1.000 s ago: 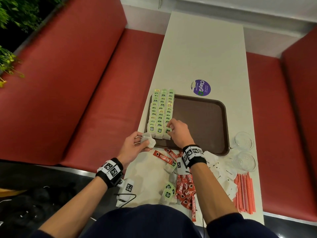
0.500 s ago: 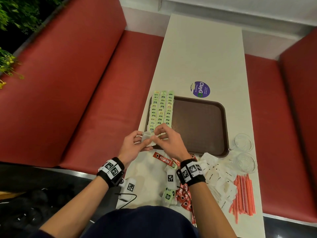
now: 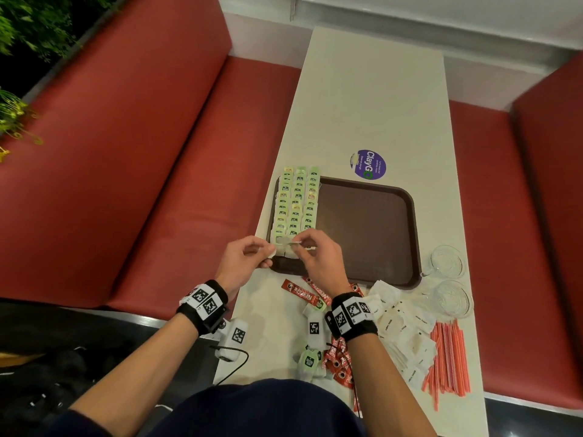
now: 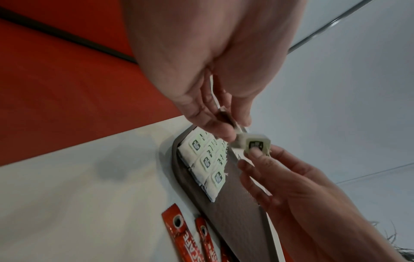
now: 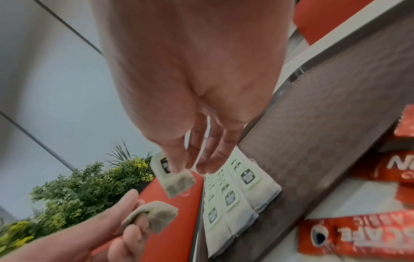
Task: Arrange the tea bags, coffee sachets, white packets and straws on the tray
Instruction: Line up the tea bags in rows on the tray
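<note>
A brown tray (image 3: pixel 372 228) lies on the white table, with three rows of green-tagged tea bags (image 3: pixel 296 203) along its left side. Both hands hover over the tray's near-left corner. My right hand (image 3: pixel 299 244) pinches one tea bag (image 5: pixel 177 182) by its green tag (image 4: pixel 255 144). My left hand (image 3: pixel 268 250) grips another crumpled tea bag (image 5: pixel 156 218) just beside it. Red coffee sachets (image 3: pixel 299 291), white packets (image 3: pixel 403 335) and orange straws (image 3: pixel 448 357) lie on the table in front of the tray. A few loose tea bags (image 3: pixel 310 362) sit near the table's front edge.
Two clear glass cups (image 3: pixel 448 261) (image 3: pixel 454 298) stand right of the tray. A purple round sticker (image 3: pixel 367 164) is on the table behind it. Red bench seats (image 3: pixel 157 184) flank the table. The tray's right part shows bare brown surface.
My right hand left the near end of the tea bag rows, came to my left hand and now pinches a tea bag taken from it. The left hand has barely moved.
</note>
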{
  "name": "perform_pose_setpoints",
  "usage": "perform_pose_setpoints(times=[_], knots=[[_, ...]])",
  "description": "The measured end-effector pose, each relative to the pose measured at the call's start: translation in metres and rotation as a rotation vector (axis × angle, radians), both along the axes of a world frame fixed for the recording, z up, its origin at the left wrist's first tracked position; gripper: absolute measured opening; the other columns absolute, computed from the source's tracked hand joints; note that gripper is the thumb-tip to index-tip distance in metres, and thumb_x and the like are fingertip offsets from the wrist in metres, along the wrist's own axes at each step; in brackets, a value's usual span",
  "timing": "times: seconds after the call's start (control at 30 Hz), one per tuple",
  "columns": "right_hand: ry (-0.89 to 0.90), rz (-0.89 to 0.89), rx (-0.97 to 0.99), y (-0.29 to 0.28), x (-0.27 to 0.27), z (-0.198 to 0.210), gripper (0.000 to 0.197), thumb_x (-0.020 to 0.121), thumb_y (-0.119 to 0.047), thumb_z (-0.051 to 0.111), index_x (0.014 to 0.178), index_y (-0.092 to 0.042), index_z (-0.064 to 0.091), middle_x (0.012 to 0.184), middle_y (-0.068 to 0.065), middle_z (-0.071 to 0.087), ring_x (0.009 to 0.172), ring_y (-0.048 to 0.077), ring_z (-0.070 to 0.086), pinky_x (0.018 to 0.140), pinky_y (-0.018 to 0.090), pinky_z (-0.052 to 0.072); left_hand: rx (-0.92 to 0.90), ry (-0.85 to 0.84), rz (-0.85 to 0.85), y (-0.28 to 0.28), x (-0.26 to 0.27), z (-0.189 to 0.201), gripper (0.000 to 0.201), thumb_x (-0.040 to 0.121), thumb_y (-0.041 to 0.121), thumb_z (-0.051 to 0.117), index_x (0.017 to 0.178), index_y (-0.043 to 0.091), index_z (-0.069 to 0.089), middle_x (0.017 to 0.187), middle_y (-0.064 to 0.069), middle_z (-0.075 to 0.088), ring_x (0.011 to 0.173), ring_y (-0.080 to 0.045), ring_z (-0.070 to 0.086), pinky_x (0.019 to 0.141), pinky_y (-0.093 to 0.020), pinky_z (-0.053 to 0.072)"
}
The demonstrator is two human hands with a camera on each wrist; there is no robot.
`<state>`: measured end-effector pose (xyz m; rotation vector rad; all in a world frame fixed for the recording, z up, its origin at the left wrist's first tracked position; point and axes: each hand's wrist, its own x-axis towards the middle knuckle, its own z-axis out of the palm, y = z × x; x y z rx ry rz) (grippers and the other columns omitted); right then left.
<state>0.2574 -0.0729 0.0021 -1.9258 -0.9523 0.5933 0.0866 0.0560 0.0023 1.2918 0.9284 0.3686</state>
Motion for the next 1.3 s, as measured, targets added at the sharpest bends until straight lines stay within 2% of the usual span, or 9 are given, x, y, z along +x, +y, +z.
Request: perform_pose_setpoints(times=[0.13, 0.23, 0.33, 0.43, 0.57, 0.67, 0.77, 1.07, 1.3], knots=[[-0.085, -0.042, -0.094, 0.004, 0.014, -0.014, 0.013, 0.103, -0.02, 0.073, 0.106, -0.029, 0.064, 0.111, -0.011, 0.07, 0.1, 0.004, 0.066, 0.089, 0.032, 0.06, 0.092, 0.087, -0.14, 0.011, 0.002, 0.004, 0.029, 0.084, 0.016, 0.093, 0.109, 0.021, 0.08, 0.106, -0.002, 0.081, 0.097, -0.015, 0.078, 0.09, -0.029, 0.062], [-0.162, -0.039, -0.132, 0.006, 0.018, -0.02, 0.016, 0.1, -0.017, 0.075, 0.104, -0.028, 0.065, 0.123, -0.01, 0.06, 0.113, 0.01, 0.061, 0.102, 0.033, 0.052, 0.154, 0.134, -0.18, 0.015, 0.007, 0.001, 0.021, 0.095, 0.004, 0.079, 0.109, 0.02, 0.08, 0.098, -0.004, 0.082, 0.095, -0.023, 0.079, 0.083, -0.028, 0.062], [-0.127, 0.002, -0.162, 0.006, 0.017, -0.023, 0.012, 0.102, -0.019, 0.074, 0.104, -0.027, 0.066, 0.112, -0.009, 0.069, 0.104, 0.013, 0.064, 0.092, 0.035, 0.055, 0.283, 0.196, -0.158, 0.018, 0.013, -0.006, 0.015, 0.099, 0.014, 0.077, 0.105, 0.026, 0.084, 0.101, 0.002, 0.077, 0.087, -0.018, 0.074, 0.074, -0.027, 0.061], [-0.116, 0.049, -0.211, 0.007, 0.016, -0.028, 0.01, 0.103, -0.021, 0.072, 0.108, -0.026, 0.065, 0.098, -0.004, 0.073, 0.093, 0.016, 0.066, 0.081, 0.035, 0.053, 0.429, 0.312, -0.154, 0.022, 0.019, -0.016, 0.011, 0.096, 0.032, 0.081, 0.106, 0.03, 0.085, 0.11, 0.008, 0.064, 0.085, -0.01, 0.065, 0.081, -0.027, 0.054], [-0.073, 0.097, -0.297, 0.011, 0.014, -0.033, 0.014, 0.106, -0.018, 0.069, 0.118, -0.023, 0.062, 0.103, 0.003, 0.073, 0.092, 0.019, 0.069, 0.081, 0.038, 0.059, 0.419, 0.395, -0.164, 0.024, 0.029, -0.027, 0.011, 0.095, 0.035, 0.082, 0.104, 0.027, 0.082, 0.09, 0.01, 0.076, 0.085, -0.014, 0.068, 0.08, -0.031, 0.051], [-0.12, 0.151, -0.368, 0.016, 0.014, -0.034, 0.016, 0.108, -0.02, 0.065, 0.123, -0.023, 0.061, 0.111, 0.006, 0.073, 0.097, 0.023, 0.069, 0.085, 0.047, 0.062, 0.447, 0.467, -0.211, 0.027, 0.034, -0.034, 0.012, 0.097, 0.037, 0.079, 0.101, 0.026, 0.08, 0.086, 0.011, 0.076, 0.089, -0.019, 0.069, 0.085, -0.034, 0.053], [-0.173, 0.194, -0.433, 0.019, 0.014, -0.034, 0.018, 0.109, -0.025, 0.06, 0.127, -0.024, 0.059, 0.112, 0.01, 0.072, 0.098, 0.028, 0.068, 0.085, 0.051, 0.062, 0.454, 0.519, -0.267, 0.027, 0.037, -0.037, 0.014, 0.099, 0.031, 0.077, 0.099, 0.017, 0.08, 0.087, 0.006, 0.074, 0.088, -0.017, 0.066, 0.079, -0.029, 0.047], [-0.234, 0.15, -0.452, 0.025, 0.013, -0.027, 0.019, 0.107, -0.026, 0.063, 0.124, -0.019, 0.064, 0.12, 0.004, 0.067, 0.107, 0.026, 0.064, 0.088, 0.044, 0.056, 0.581, 0.529, -0.301, 0.024, 0.042, -0.041, 0.013, 0.096, 0.02, 0.08, 0.097, 0.02, 0.067, 0.094, 0.0, 0.062, 0.084, -0.019, 0.06, 0.078, -0.031, 0.043], [-0.227, 0.024, -0.367, 0.013, 0.01, -0.009, 0.026, 0.104, -0.029, 0.068, 0.127, -0.026, 0.056, 0.123, -0.002, 0.054, 0.096, 0.02, 0.064, 0.082, 0.041, 0.058, 0.665, 0.414, -0.229, 0.012, 0.037, -0.032, 0.033, 0.093, 0.02, 0.081, 0.115, 0.026, 0.057, 0.098, 0.003, 0.053, 0.085, -0.011, 0.054, 0.067, -0.023, 0.038]])
